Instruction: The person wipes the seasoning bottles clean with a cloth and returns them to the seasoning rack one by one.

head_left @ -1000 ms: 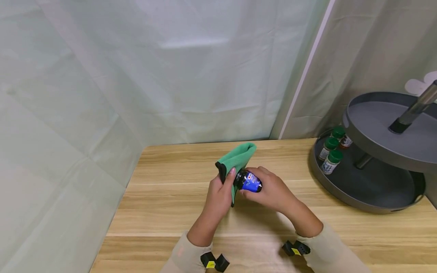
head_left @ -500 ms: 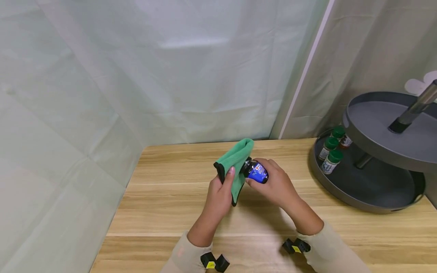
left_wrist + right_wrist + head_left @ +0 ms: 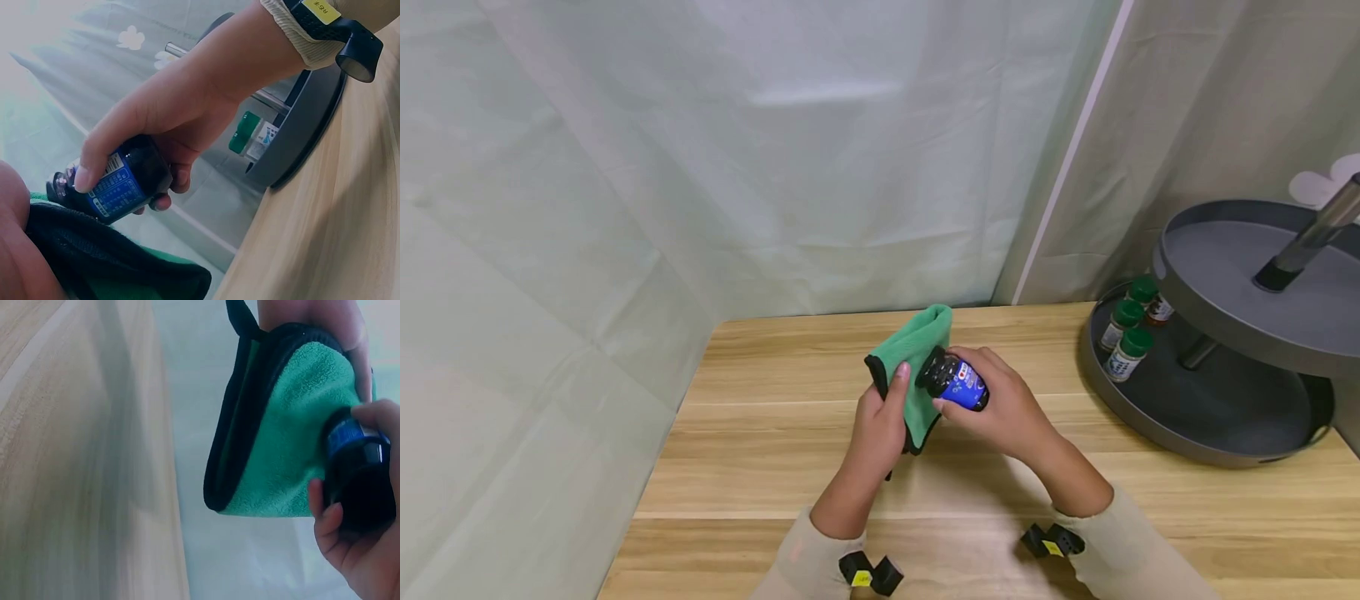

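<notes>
Above the table, my left hand [image 3: 880, 425] grips a folded green cloth [image 3: 917, 346] with black edging, its thumb lying over the near face. My right hand [image 3: 1000, 404] holds a small dark jar [image 3: 964, 385] with a blue label around its body, tilted so its black lid points at the cloth. In the right wrist view the jar [image 3: 359, 481] is against or very near the cloth [image 3: 284, 437]; whether they touch is hard to tell. From the left wrist, the right thumb is seen pressed along the jar's label [image 3: 119, 187], fingers curled behind.
A dark grey two-tier round tray [image 3: 1195, 450] stands on the right of the wooden table [image 3: 760, 467]. Several green-capped spice jars [image 3: 1126, 357] sit on its lower tier, at the left side. Pale fabric [image 3: 850, 167] hangs behind the table.
The jar first moved right and up away from the left thumb, then swung slightly back left, its lid now more exposed. The cloth shifted a little left and its lower part opened out.
</notes>
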Demonstrator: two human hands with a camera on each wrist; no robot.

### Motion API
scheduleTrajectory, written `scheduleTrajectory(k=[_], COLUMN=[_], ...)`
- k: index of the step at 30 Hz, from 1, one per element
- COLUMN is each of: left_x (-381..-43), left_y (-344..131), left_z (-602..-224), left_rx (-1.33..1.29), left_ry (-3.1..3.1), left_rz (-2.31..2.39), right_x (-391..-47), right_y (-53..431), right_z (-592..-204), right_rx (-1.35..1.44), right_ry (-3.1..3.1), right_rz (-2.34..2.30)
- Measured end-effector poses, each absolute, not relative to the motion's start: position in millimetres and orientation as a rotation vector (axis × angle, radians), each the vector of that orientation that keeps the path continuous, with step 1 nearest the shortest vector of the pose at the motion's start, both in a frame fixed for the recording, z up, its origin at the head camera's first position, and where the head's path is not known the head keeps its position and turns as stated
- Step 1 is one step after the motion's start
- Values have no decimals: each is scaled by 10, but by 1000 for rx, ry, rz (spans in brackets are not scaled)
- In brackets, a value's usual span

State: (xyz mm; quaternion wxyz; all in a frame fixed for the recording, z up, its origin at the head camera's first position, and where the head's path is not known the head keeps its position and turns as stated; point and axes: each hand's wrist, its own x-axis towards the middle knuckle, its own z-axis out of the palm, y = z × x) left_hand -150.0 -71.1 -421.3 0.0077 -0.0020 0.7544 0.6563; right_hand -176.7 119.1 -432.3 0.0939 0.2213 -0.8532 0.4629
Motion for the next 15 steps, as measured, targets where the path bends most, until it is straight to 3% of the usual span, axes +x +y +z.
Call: scheduleTrajectory(k=[8,15], left_x=[-1503,-1471], left_y=[-705,-678], left_z=[-4214,-4209], left_rx=[-36,0], left_ry=[2434,2413], left_rz=[2071,2075], right_x=[-1760,-1746], right_y=[1179,1176], right_z=[-4346,-4354], right_rx=[854,810], right_ry=[-2556,-2632], right_rz=[1342,1207])
